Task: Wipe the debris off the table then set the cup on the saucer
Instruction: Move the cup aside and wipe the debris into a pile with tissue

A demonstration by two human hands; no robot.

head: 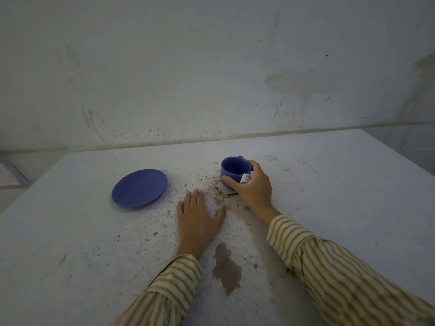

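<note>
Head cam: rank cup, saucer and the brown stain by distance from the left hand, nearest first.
From the left hand, flat on the table:
1. Brown stain: just to its right, toward the person, beside the wrist.
2. Blue saucer: to its left, slightly farther back.
3. Blue cup: farther back and to the right, gripped by the right hand.
Saucer and cup are close to each other in rank.

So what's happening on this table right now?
A person in a striped shirt has their right hand wrapped around a blue cup, with a bit of white tissue tucked in that hand. The left hand lies flat on the table. Crumbs are scattered near the cup, and the blue saucer sits empty to the left.
</note>
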